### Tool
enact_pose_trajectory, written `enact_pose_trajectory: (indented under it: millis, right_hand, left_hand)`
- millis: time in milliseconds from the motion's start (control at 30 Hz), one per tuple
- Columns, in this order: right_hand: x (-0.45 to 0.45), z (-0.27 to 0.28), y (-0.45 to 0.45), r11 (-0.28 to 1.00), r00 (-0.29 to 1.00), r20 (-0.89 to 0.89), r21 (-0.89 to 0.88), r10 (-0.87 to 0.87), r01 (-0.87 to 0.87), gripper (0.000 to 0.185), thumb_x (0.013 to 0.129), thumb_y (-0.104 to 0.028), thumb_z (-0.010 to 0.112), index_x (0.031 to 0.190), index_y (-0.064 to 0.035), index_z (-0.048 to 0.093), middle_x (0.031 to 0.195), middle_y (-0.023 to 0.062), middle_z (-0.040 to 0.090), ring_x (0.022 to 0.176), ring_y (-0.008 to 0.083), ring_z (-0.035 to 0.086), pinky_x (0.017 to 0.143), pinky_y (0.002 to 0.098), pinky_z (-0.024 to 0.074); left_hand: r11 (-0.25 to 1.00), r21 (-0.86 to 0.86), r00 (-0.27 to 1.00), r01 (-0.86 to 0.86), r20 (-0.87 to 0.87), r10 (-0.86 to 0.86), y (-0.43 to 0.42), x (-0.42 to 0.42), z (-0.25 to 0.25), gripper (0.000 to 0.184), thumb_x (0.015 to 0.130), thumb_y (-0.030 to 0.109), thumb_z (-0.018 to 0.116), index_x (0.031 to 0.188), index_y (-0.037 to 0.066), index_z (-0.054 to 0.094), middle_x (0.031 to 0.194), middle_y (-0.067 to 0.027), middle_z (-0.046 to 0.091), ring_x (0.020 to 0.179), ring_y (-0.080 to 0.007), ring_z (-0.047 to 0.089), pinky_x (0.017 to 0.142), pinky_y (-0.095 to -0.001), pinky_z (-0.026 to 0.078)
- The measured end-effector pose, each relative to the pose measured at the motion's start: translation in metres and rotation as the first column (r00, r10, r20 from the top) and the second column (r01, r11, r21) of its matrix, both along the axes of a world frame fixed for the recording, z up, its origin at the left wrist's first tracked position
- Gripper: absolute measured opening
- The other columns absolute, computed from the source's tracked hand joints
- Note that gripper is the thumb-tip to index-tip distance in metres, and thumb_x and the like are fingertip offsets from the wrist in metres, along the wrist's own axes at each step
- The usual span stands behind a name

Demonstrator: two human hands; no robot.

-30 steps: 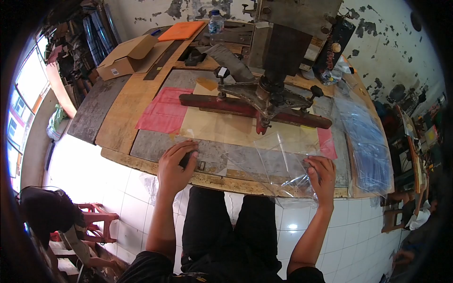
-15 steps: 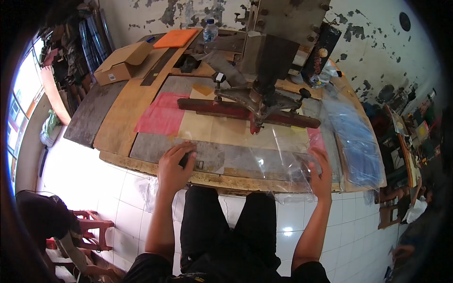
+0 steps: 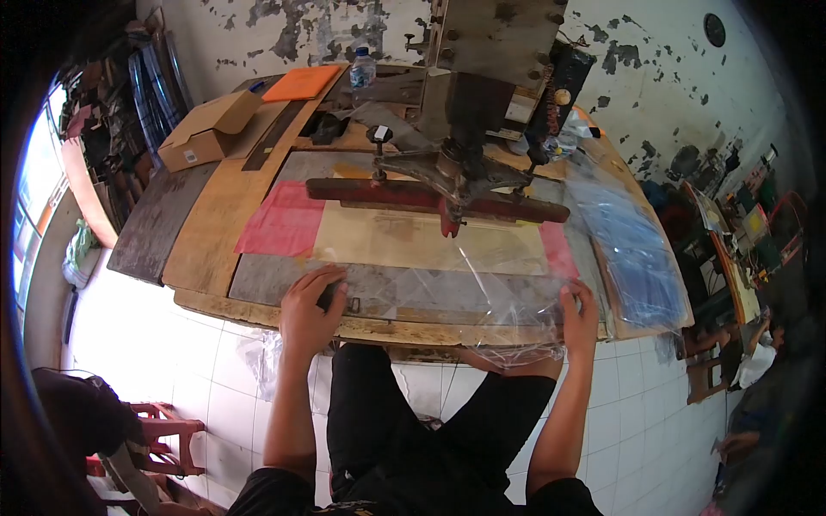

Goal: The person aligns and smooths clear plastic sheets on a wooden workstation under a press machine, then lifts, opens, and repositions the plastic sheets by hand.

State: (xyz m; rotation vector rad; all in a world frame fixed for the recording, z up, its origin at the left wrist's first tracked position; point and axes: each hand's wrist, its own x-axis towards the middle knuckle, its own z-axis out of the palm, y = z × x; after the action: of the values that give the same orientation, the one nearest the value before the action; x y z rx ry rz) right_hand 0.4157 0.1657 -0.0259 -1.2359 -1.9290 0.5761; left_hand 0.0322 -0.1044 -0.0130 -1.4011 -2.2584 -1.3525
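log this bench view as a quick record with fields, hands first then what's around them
left hand: fingers curved, at the front of the grey board
right hand: at the right side of the film, grip unclear
film: clear, creased, partly past the table's front edge
sheets: cream sheet in the middle, pink at left and right
press bar: over the cream sheet
far left: open box
far side: orange folder, bottle
right side: bluish plastic

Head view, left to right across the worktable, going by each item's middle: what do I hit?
Brown cardboard box → the person's left hand → clear plastic bottle with blue cap → clear crinkled plastic film → the person's right hand → bluish see-through plastic sheets.
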Motion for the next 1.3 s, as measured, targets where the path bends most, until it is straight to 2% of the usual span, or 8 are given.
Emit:
enact_pose_trajectory:
  millis: [67,367,700,833,967,1033,1133,1300]
  right_hand:
    - [-0.007,0.008,-0.007,0.972,0.965,-0.257,-0.236,-0.062,0.000,0.039,0.105,-0.034,0.068,0.122,0.0009,0.070,0.124,0.0106,0.071,0.119,0.0232,0.062,0.108,0.0380,0.0444]
    - [0.009,0.043,-0.083,0.969,0.775,-0.630,-0.160,0.047,-0.188,0.030,0.103,-0.015,0.070,0.128,0.0005,0.061,0.106,0.0040,0.068,0.101,0.0125,0.062,0.091,0.0283,0.0479]
    - [0.054,0.014,-0.086,0.934,0.766,-0.544,0.111,0.343,-0.339,0.055,0.102,-0.045,0.074,0.129,-0.0009,0.055,0.106,0.0068,0.061,0.094,0.0184,0.064,0.087,0.0348,0.0536]
    - [0.063,-0.010,-0.077,0.929,0.729,-0.588,0.116,0.350,-0.352,0.056,0.100,-0.047,0.076,0.126,-0.0014,0.054,0.105,0.0063,0.061,0.092,0.0192,0.066,0.086,0.0366,0.0561]
    - [0.078,-0.036,-0.072,0.937,0.780,-0.525,0.118,0.341,-0.330,0.060,0.093,-0.048,0.084,0.122,-0.0018,0.058,0.107,0.0045,0.061,0.094,0.0161,0.063,0.089,0.0344,0.0526]
    - [0.070,-0.032,-0.075,0.942,0.776,-0.545,0.094,0.319,-0.321,0.065,0.088,-0.050,0.088,0.121,-0.0014,0.062,0.110,0.0038,0.062,0.099,0.0134,0.061,0.093,0.0307,0.0473]
    - [0.058,-0.022,-0.087,0.931,0.701,-0.655,0.009,0.282,-0.366,0.062,0.083,-0.046,0.094,0.115,-0.0025,0.063,0.109,0.0042,0.062,0.099,0.0141,0.060,0.092,0.0304,0.0469]
    - [0.063,-0.020,-0.082,0.907,0.691,-0.632,0.047,0.351,-0.419,0.060,0.080,-0.042,0.097,0.111,-0.0027,0.063,0.110,0.0060,0.064,0.099,0.0168,0.062,0.088,0.0307,0.0491]
  left_hand:
    - [1.000,-0.002,1.000,0.009,0.001,-0.009,-0.001,-0.001,-0.001,0.020,0.093,0.015,0.076,0.112,0.007,0.078,0.119,-0.0117,0.078,0.118,-0.0336,0.072,0.103,-0.0452,0.054]
    - [0.998,0.012,0.996,0.066,0.064,-0.067,-0.006,0.001,0.005,0.031,0.095,0.017,0.075,0.123,0.007,0.074,0.126,-0.0154,0.075,0.120,-0.0375,0.069,0.105,-0.0452,0.052]
    - [0.760,0.046,0.699,0.648,0.359,-0.618,0.003,0.081,0.033,0.040,0.107,0.029,0.065,0.134,0.000,0.070,0.126,-0.0200,0.074,0.123,-0.0324,0.069,0.109,-0.0410,0.050]
    - [0.602,0.052,0.436,0.797,0.641,-0.632,0.014,0.095,0.036,0.049,0.115,0.038,0.051,0.144,0.001,0.065,0.127,-0.0205,0.075,0.119,-0.0231,0.069,0.106,-0.0362,0.051]
    - [0.516,-0.254,0.477,0.818,0.802,-0.360,0.032,0.098,0.018,0.055,0.116,0.043,0.045,0.147,0.002,0.063,0.138,-0.0171,0.070,0.123,-0.0249,0.066,0.106,-0.0381,0.050]
    - [0.459,0.290,-0.025,0.840,0.865,-0.502,0.042,0.114,0.001,0.068,0.115,0.057,0.037,0.157,0.007,0.055,0.147,-0.0193,0.064,0.134,-0.0253,0.060,0.114,-0.0368,0.045]
    - [0.271,0.556,-0.447,0.786,0.814,-0.371,0.054,0.137,-0.009,0.071,0.114,0.057,0.042,0.166,0.009,0.040,0.160,-0.0183,0.053,0.145,-0.0296,0.052,0.120,-0.0422,0.039]
    - [0.369,0.751,-0.621,0.547,0.660,-0.424,0.042,0.159,-0.006,0.078,0.112,0.053,0.050,0.171,0.009,0.024,0.168,-0.0181,0.043,0.150,-0.0348,0.048,0.123,-0.0482,0.035]
